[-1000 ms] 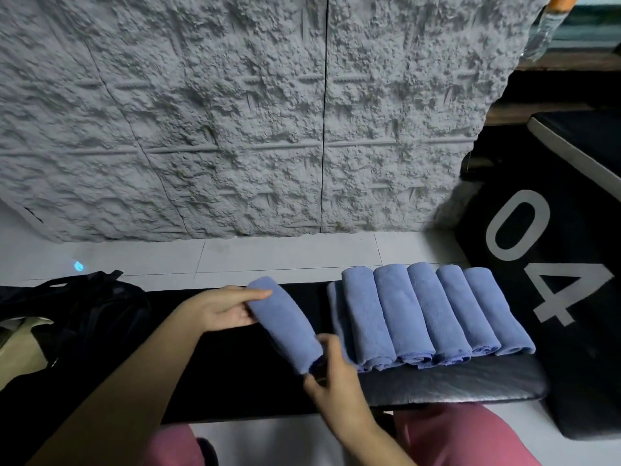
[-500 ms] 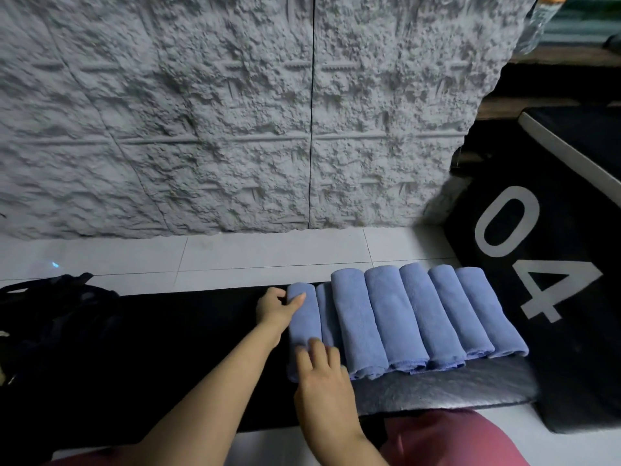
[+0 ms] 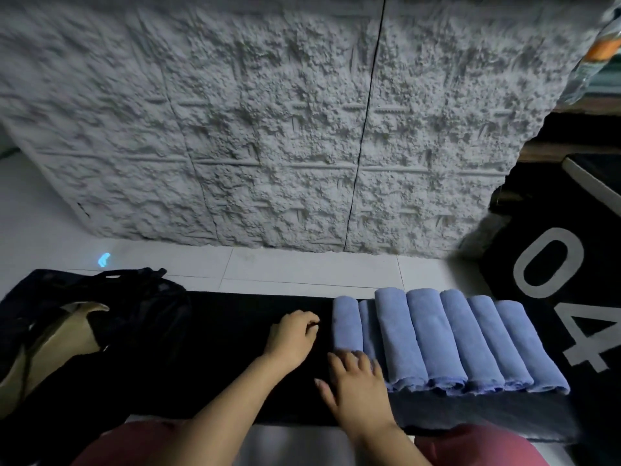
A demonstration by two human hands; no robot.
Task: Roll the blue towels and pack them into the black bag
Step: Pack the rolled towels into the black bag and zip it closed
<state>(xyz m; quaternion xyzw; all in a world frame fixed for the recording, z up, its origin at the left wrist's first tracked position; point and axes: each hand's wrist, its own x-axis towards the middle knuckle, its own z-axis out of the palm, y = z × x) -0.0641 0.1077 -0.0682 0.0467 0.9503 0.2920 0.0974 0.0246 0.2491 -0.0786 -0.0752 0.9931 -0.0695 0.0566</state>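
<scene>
At the left end of the black padded bench (image 3: 228, 364): black bag (image 3: 151, 314), soft and crumpled, with slack mouth and tan lining (image 3: 60, 334) showing inside. Contents impossible to tell.

At the right end of the same bench, well apart from the bag: seven rolled blue towels (image 3: 450, 338), fluffy cloth in cylinder shape, packed side by side and touching, near ends a little uneven. Second roll from the left sunk lower between its neighbours.

Left hand (image 3: 294, 338): resting on the bench just beside the leftmost roll (image 3: 346, 324), fingers loosely curled inward, holding nothing. Right hand (image 3: 356, 385): palm down, fingers straight and spread, fingertips touching the near ends of the leftmost rolls, gripping nothing.

Behind: rough grey stone-pattern wall panel (image 3: 268, 129), white floor tiles (image 3: 302, 267), and at right a black box (image 3: 504, 264) with white "04".
</scene>
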